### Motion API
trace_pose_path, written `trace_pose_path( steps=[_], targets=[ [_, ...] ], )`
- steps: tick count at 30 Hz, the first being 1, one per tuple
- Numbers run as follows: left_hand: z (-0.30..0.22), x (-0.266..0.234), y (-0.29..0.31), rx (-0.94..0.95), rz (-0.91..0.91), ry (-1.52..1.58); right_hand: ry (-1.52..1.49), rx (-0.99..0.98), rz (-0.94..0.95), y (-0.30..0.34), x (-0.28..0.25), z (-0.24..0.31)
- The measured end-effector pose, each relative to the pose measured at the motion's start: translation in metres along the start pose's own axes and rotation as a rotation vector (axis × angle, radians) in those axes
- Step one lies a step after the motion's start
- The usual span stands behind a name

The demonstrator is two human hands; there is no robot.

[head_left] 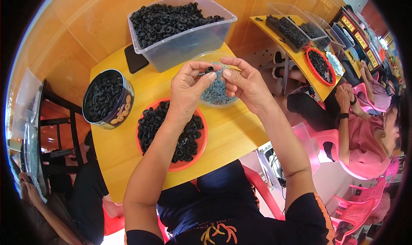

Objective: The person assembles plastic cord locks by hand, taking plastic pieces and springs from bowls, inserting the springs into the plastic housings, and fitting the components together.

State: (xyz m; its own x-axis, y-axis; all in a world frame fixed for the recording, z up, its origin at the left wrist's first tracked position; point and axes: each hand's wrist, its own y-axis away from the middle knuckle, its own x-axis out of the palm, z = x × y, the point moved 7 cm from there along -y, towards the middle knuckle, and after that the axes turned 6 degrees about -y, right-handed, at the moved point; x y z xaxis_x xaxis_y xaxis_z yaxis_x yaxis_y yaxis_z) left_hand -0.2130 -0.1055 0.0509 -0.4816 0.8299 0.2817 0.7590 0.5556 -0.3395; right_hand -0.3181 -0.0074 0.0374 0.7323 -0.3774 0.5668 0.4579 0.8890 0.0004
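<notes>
My left hand [186, 88] pinches a small black plastic part [209, 70] between thumb and fingers. Close beside it, my right hand [246, 84] has its thumb and index finger pressed together. Whatever it holds, if anything, is too small to make out. Both hands hover over a round clear tub [213, 102] with many tiny silvery-blue pieces in it. Partly behind my left forearm sits an orange-red bowl [205, 135] of similar black parts on the yellow table [234, 135].
A large clear bin [184, 45] heaped with black parts stands at the table's back. On the left are a blue tin [128, 90] of black parts and a dark flat object [136, 59]. Other people sit left and right; another yellow table [274, 37] holds bins and a red basket [310, 71].
</notes>
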Motion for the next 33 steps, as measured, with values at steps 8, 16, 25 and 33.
trace_pose_path(
  steps=[8,16,25,33],
  targets=[
    [0.013,-0.001,-0.01,0.026,-0.009,-0.103,0.112,0.019,-0.054,-0.006,-0.008,-0.006],
    [0.015,-0.008,-0.015,0.066,-0.077,-0.1,-0.107,0.192,0.007,-0.007,-0.001,-0.013],
    [0.01,-0.011,-0.012,0.111,-0.191,-0.165,0.081,-0.03,-0.016,-0.009,0.007,-0.01],
    [0.019,-0.017,-0.008,0.063,-0.294,-0.321,0.897,-0.544,-0.182,0.0,0.021,0.012]
  ],
)
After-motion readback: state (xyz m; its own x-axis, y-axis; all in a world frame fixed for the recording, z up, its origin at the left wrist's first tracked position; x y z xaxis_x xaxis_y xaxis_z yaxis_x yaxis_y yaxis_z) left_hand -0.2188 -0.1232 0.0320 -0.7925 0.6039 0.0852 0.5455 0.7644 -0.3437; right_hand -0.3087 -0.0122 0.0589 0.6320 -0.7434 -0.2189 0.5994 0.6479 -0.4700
